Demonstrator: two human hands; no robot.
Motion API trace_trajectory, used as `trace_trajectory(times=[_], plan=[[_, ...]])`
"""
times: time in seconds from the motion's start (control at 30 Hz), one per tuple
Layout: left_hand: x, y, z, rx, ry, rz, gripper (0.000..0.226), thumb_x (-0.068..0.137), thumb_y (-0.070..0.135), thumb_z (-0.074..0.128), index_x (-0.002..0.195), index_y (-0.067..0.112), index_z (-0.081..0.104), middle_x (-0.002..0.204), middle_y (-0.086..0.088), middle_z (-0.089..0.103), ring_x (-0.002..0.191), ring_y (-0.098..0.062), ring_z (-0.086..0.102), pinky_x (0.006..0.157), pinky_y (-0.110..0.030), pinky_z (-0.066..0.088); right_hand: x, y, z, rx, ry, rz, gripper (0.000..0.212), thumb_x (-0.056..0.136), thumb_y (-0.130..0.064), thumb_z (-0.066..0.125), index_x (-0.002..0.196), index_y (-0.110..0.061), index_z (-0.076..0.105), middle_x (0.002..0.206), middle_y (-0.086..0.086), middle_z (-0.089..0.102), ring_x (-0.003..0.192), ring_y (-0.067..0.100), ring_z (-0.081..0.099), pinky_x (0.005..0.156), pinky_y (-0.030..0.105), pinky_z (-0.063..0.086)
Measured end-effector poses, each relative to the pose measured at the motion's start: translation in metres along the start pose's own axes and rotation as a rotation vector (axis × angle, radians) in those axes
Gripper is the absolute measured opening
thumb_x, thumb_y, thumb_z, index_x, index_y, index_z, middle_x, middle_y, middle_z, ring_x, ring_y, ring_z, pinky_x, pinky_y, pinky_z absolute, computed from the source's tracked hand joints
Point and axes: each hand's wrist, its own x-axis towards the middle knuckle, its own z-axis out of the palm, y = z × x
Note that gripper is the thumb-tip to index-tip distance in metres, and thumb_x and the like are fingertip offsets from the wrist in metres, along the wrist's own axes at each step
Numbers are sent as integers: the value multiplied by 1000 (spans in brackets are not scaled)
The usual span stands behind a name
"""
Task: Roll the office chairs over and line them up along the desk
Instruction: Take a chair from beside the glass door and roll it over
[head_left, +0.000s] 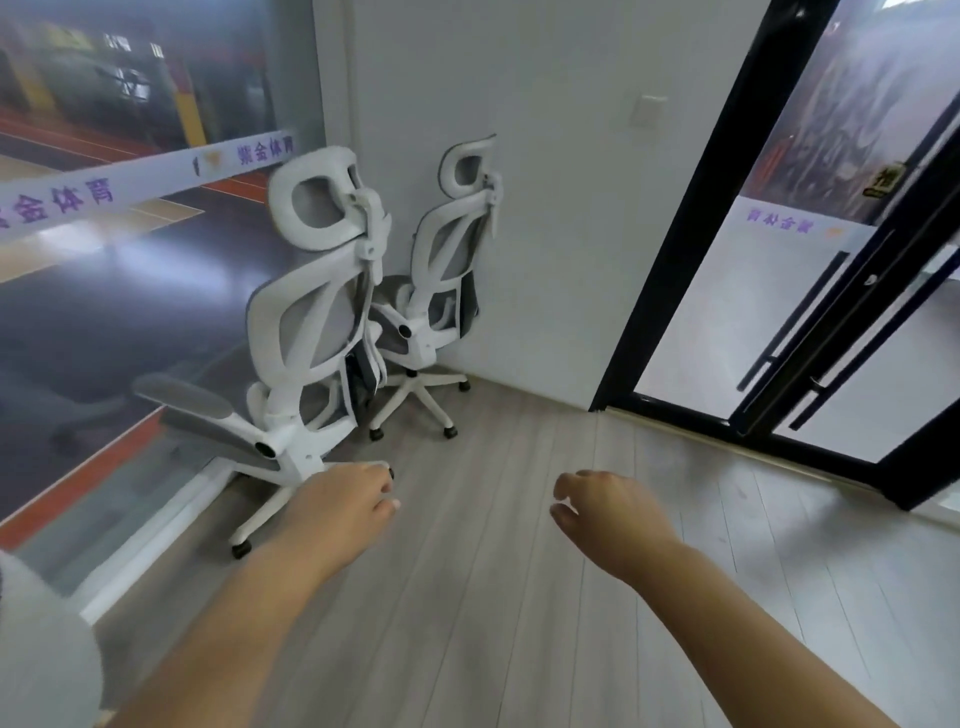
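Two white office chairs with grey mesh backs and headrests stand in the corner, their backs turned to me. The nearer chair (306, 332) is beside the glass wall on the left. The farther chair (447, 270) stands against the white wall. Both my arms reach forward over the floor. My left hand (345, 499) hangs just short of the nearer chair's base, fingers loosely curled, holding nothing. My right hand (605, 512) hovers apart from both chairs, fingers loosely curled and empty. No desk is in view.
A glass wall (130, 260) with a lettered white band runs along the left. A black-framed glass door (810, 291) stands on the right. Pale wood-plank floor (493, 597) stretches between me and the chairs.
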Motion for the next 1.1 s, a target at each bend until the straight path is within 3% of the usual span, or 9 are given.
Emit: trace_trajectory(times=[0.1,0.2,0.33,0.53,0.73,0.87,1.1], plan=[[64,-3,-12,2,39,3,22,93,36,43,105,23,56,101,8,55,92,-12,48,70,-27,33,56,23,-1,6,-13,-19,27,97,-39,40,110,-23,58,100,-4,63,87,15,59,72,26,48],[125,-11,-22,3,80,-52,22,93,34,43,107,24,57,107,7,57,99,-14,51,74,-29,39,121,45,1,3,-20,-59,28,97,-39,39,110,-24,58,101,-4,63,89,15,59,71,26,44],[203,-23,-29,39,158,-123,18,91,35,45,90,22,58,92,7,54,88,-16,52,68,-30,36,220,70,7,33,-41,-118,27,96,-39,39,109,-24,58,102,-3,63,90,18,60,75,30,49],[309,-35,-47,95,226,-328,25,94,36,43,112,24,55,116,6,54,105,-16,49,75,-28,37,367,105,-3,0,-83,-305,27,96,-38,37,106,-24,58,101,-4,63,89,19,59,68,29,42],[381,-50,-51,140,329,-455,31,93,30,45,120,19,54,122,2,52,110,-19,47,85,-29,38,488,113,-17,45,-59,-461,22,94,-31,36,81,-20,51,82,-6,54,72,17,51,62,28,39],[413,-70,-51,230,395,-508,39,84,25,61,120,12,57,120,-5,56,107,-25,51,88,-37,41,551,97,-17,30,-64,-585,22,94,-28,37,83,-17,53,78,-4,50,71,17,50,61,28,38],[462,-108,-59,420,499,-577,69,57,26,85,117,4,58,114,-11,60,105,-29,54,91,-41,47,644,60,-25,92,31,-705,25,94,-32,40,98,-19,61,95,-4,63,84,16,58,68,28,44]])
